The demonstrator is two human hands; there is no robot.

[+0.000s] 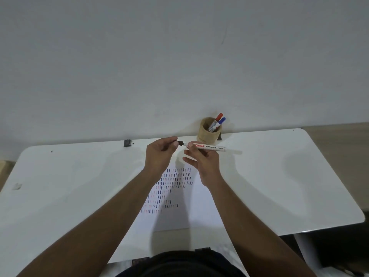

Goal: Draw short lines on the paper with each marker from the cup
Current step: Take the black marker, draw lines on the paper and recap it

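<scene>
A white permanent marker (213, 147) lies level above the table, gripped in my right hand (201, 159) near its front end. My left hand (159, 152) pinches the black cap (180, 142) at the marker's left tip; whether the cap is on or just off the tip is hard to tell. Below the hands lies the white paper (185, 212), covered in rows of short red, blue and black strokes. A brown cup (208, 131) stands at the table's back edge, holding a red-capped marker (217, 118) and a blue-capped marker (221, 121).
The white table (279, 176) ends at a wall behind the cup. A small dark clip (127, 143) sits at the back edge to the left. The table's right edge drops to the floor.
</scene>
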